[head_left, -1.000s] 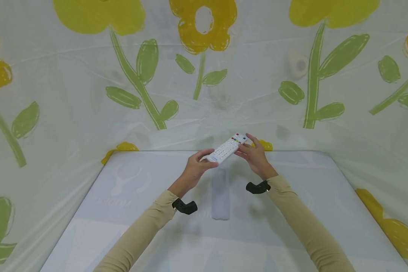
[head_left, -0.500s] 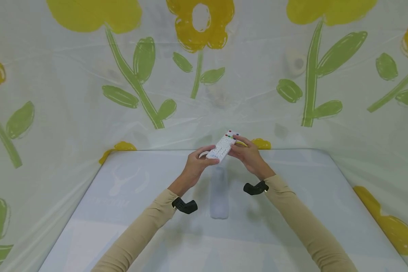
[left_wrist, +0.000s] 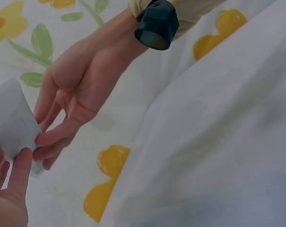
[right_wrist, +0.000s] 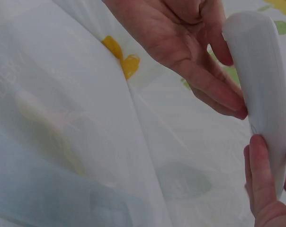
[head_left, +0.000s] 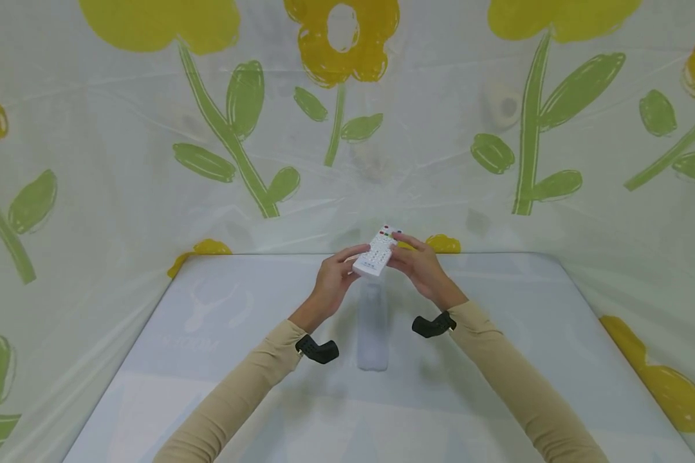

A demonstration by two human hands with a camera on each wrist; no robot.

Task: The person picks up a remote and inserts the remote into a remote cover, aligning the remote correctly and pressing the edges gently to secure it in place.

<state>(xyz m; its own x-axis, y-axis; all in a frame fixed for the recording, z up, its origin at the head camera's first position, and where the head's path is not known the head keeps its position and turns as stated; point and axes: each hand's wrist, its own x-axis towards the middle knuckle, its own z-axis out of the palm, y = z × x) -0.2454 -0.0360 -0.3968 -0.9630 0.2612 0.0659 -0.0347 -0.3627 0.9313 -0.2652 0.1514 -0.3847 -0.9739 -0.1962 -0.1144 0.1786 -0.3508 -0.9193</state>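
Note:
A white remote control (head_left: pixel 376 253) with a few coloured buttons at its far end is held up above the far part of the table, its button side facing the head camera. My left hand (head_left: pixel 333 281) holds it at the lower left, with fingers along its edge and back. My right hand (head_left: pixel 421 270) grips its right side nearer the coloured buttons. In the right wrist view the smooth back of the remote control (right_wrist: pixel 261 80) shows between both hands. Below the hands, a long translucent sleeve-like cover (head_left: pixel 373 334) lies flat on the table.
The pale table (head_left: pixel 208 360) has faint printed patterns, and its far edge lies just beyond the hands. Behind it hangs a white sheet (head_left: pixel 417 161) printed with yellow flowers and green leaves. A black band-like device is on each wrist.
The remote control has shifted left and turned more upright as seen from the head. My right hand moved left with it. My left thumb has slipped from the lower edge of its front.

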